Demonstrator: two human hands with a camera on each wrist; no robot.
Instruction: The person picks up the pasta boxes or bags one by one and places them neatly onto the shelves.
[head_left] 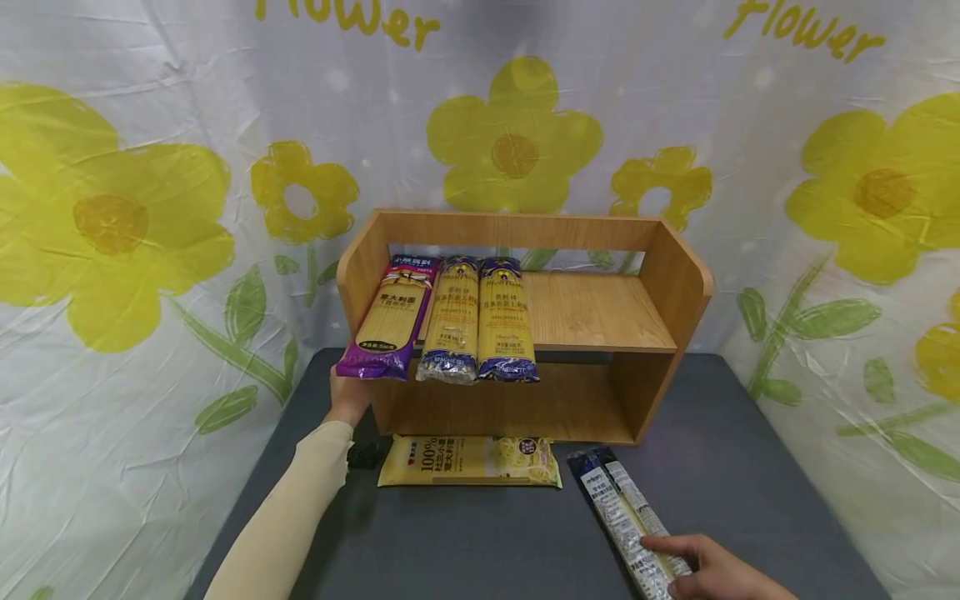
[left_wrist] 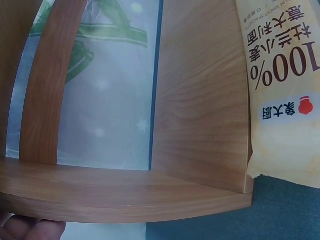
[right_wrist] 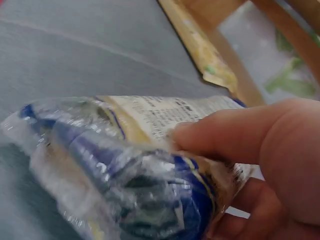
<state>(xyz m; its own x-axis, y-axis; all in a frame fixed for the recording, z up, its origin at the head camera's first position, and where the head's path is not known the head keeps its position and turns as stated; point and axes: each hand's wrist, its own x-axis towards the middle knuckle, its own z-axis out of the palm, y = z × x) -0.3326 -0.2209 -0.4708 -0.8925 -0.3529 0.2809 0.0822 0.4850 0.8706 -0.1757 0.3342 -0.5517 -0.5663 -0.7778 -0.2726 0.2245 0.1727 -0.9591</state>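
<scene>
My right hand (head_left: 712, 571) grips the near end of a spaghetti pack (head_left: 622, 517), its printed label facing up. In the right wrist view the thumb lies on top of this crinkled blue-ended pack (right_wrist: 150, 160), and other fingers curl at its side. My left hand (head_left: 350, 397) is at the left side of a wooden shelf (head_left: 600, 308), partly hidden below a purple pasta pack (head_left: 393, 317). Fingertips (left_wrist: 35, 229) show against the outer side board in the left wrist view; the rest of that hand is out of sight.
Two yellow-and-blue spaghetti packs (head_left: 455, 317) lie beside the purple one on the upper board, their ends jutting past the edge. A yellow pasta pack (head_left: 468, 461) lies across the shelf's front on the dark table (head_left: 450, 542). Behind hangs a flowered cloth (head_left: 390, 100).
</scene>
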